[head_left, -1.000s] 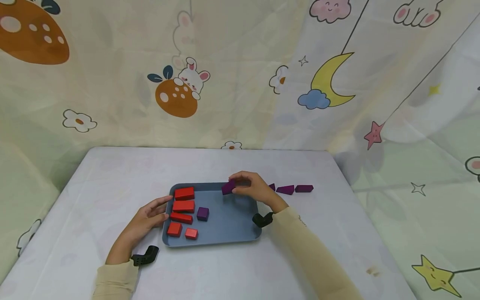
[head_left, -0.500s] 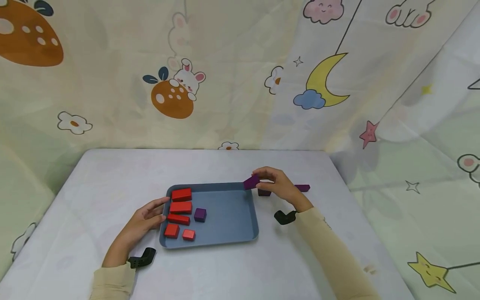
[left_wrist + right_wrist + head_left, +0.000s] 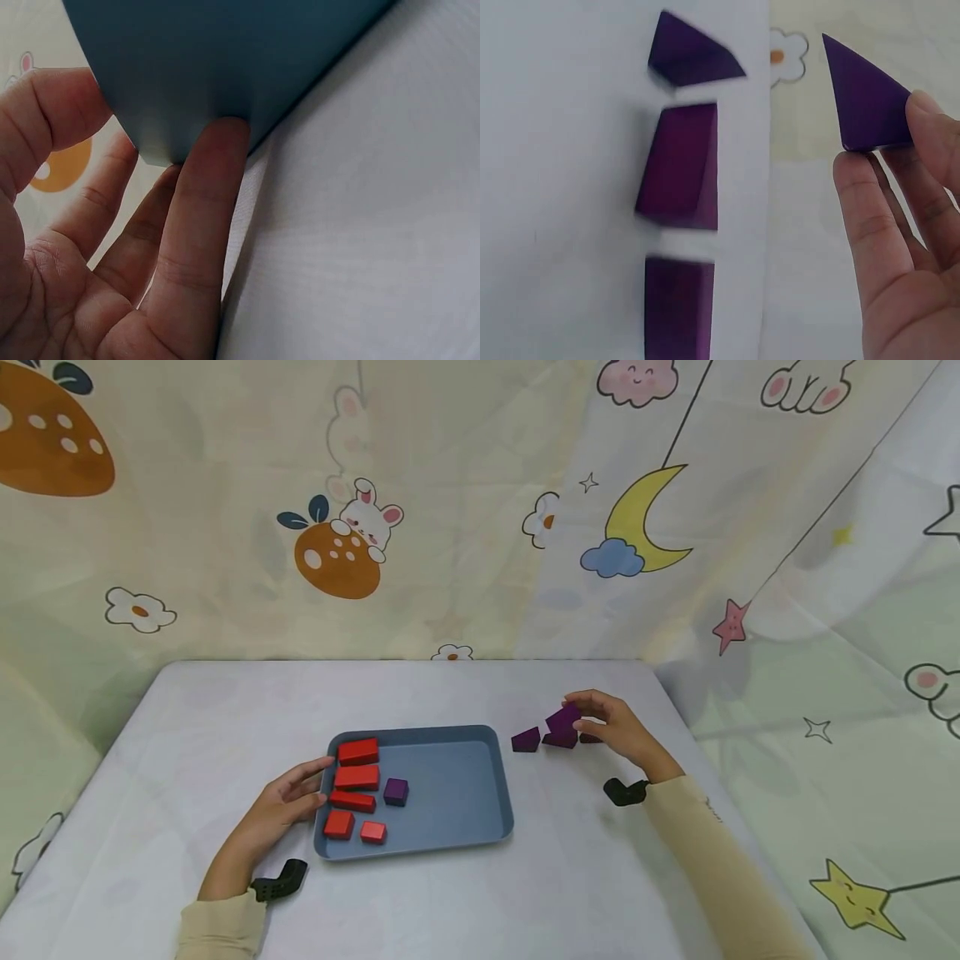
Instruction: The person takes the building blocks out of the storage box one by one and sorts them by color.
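Observation:
My right hand (image 3: pixel 621 732) pinches a purple block (image 3: pixel 562 720) between thumb and fingers, above a row of purple blocks lying to the right of the tray. The right wrist view shows the held block's pointed, slanted shape (image 3: pixel 866 105). Below it sit a wedge-like purple block (image 3: pixel 690 52), a tapered one (image 3: pixel 679 165) and a third (image 3: pixel 676 307). My left hand (image 3: pixel 279 806) rests its fingers against the left side of the blue-grey tray (image 3: pixel 457 802); in the left wrist view, fingertips touch the tray's outer wall (image 3: pixel 187 82).
Inside the tray, several red blocks (image 3: pixel 357 777) line the left side, beside a small purple cube (image 3: pixel 396 792). A white-covered table (image 3: pixel 450 902) carries everything. Behind it hangs a printed curtain (image 3: pixel 465 510).
My right hand has moved right, from over the tray to above the purple row, carrying the purple block. The left hand stays at the tray's side. The head view has shifted slightly.

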`<state>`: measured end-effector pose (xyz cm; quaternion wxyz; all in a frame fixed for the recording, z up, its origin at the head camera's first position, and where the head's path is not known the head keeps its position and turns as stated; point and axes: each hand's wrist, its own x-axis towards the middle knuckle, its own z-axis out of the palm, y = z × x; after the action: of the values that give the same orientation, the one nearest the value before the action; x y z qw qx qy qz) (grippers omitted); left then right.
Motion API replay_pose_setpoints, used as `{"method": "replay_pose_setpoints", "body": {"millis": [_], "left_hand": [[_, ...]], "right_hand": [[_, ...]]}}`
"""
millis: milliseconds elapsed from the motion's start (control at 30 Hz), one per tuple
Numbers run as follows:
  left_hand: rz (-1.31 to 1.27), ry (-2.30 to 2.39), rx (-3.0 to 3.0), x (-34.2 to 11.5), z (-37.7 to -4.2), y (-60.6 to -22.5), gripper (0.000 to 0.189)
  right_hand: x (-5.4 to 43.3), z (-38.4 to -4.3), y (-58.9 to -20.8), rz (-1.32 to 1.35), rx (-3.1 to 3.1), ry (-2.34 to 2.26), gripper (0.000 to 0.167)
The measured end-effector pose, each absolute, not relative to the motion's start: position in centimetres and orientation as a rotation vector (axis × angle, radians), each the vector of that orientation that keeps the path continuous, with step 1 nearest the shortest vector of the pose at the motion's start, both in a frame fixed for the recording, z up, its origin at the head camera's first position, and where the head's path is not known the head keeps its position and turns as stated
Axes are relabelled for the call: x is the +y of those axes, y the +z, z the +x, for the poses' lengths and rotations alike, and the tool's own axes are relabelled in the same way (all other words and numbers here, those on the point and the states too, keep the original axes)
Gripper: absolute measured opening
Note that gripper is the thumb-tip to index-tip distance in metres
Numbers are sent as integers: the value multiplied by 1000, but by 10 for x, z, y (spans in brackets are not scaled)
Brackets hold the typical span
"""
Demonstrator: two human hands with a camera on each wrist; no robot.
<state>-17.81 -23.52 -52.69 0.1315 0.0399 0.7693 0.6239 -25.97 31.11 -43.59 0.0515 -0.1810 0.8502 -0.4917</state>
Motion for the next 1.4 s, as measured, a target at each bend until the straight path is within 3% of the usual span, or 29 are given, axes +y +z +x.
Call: {"method": "replay_pose_setpoints", "body": {"millis": [700,1400], "left_hand": [[81,1797,2245,-236,-175,-526,63],[99,1787,2246,-233,-177,-526,63]], "right_hand": [[401,-263,-455,-275,2784,-1389,41],[420,-267,-493,-60,2824,-1398,40]]}}
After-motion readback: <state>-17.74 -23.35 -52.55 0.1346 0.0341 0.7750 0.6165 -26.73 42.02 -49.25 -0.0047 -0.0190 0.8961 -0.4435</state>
